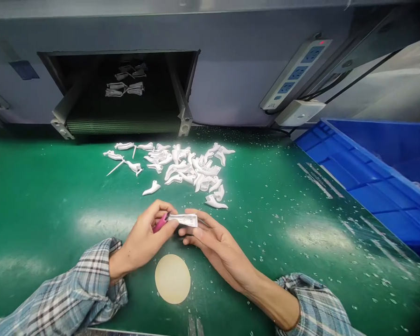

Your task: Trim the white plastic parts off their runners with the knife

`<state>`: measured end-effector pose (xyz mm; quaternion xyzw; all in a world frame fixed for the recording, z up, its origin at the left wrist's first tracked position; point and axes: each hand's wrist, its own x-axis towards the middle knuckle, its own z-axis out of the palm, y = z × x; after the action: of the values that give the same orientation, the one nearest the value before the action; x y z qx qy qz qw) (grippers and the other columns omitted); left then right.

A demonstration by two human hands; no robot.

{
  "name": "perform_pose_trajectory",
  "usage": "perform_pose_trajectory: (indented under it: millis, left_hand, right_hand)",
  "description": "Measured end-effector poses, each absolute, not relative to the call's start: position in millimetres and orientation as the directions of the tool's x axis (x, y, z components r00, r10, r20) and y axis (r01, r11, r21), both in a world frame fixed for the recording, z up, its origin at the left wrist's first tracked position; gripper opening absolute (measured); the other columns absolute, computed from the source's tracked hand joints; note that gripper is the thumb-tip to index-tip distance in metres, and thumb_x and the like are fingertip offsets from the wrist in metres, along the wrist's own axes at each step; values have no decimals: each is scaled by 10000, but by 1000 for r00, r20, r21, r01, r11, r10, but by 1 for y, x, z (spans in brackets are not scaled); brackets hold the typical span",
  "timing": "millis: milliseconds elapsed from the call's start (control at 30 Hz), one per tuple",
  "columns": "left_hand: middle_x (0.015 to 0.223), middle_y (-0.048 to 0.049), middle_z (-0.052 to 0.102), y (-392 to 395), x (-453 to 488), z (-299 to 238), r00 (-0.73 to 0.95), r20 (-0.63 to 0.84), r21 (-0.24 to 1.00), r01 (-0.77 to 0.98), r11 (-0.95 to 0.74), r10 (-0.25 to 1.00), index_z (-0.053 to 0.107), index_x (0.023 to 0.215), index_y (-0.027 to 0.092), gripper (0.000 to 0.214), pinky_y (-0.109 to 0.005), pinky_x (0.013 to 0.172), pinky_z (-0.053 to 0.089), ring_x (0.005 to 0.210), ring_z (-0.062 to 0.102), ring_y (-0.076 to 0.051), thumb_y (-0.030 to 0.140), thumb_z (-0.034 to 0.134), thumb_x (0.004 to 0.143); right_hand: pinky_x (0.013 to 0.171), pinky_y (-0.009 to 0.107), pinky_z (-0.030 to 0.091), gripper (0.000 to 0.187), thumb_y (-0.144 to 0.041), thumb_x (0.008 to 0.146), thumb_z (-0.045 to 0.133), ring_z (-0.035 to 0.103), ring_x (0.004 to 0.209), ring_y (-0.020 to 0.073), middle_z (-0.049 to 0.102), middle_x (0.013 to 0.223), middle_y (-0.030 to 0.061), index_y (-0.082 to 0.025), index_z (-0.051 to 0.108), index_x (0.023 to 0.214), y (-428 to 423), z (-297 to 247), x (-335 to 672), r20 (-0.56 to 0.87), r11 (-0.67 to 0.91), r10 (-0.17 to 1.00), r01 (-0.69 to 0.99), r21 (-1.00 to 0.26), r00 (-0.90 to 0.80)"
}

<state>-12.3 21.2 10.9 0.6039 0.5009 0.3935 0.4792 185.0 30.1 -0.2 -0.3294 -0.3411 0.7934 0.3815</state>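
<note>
Grip closed both sides, my left hand (142, 238) around a pink-handled tool (160, 223), its tip at a white plastic part (183, 220), my right hand (219, 242) pinching that part, white plastic pieces (185, 170) just ahead on the green bench (56, 210), tan round disc (172, 279) just below, blue crate (371, 163) well off right

And there's the green-topped workbench (252, 224), speckled with tiny white plastic flecks (381, 280), a loose heap of white moulded plastic pieces (185, 168) sitting mid-bench and a round cream disc (172, 279) lying right at the near edge! Over on the far side, a dark opening (122, 74) shows a ribbed conveyor belt (122, 126) carrying more white pieces (125, 88), while to the right a blue power strip (296, 74) runs down the wall above a white box (300, 113). And look at that big blue plastic crate (371, 172), tucked against the bench's right side!
</note>
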Motion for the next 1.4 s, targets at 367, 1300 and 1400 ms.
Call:
perform_pose_trajectory:
  millis: [367,1300,1400]
  left_hand:
    - [783,7,581,21,-23,6,176,153,852,475,-220,972,531,1198,224,296,-276,622,436,667,525,-150,387,310,1087]
    - [744,4,629,13,-14,7,408,176,437,783,-442,896,512,863,209,483,-279,500,246,629,605,-183,666,412,985]
    - [736,14,642,16,-18,9,448,116,518,735,-439,887,524,844,207,478,-267,492,223,598,577,-158,666,469,966]
  right_hand:
    - [711,260,466,315,-392,881,771,531,781,142,642,909,35,-218,722,1138,29,5,181,-331,-611,746,-395,-686,-578]
    - [901,300,425,285,-404,876,769,564,917,182,685,973,39,-227,733,1096,27,9,186,-355,-572,780,-358,-738,-515]
    - [931,307,414,292,-401,874,773,572,970,190,695,1007,47,-220,731,1100,26,9,187,-353,-569,773,-329,-754,-527]
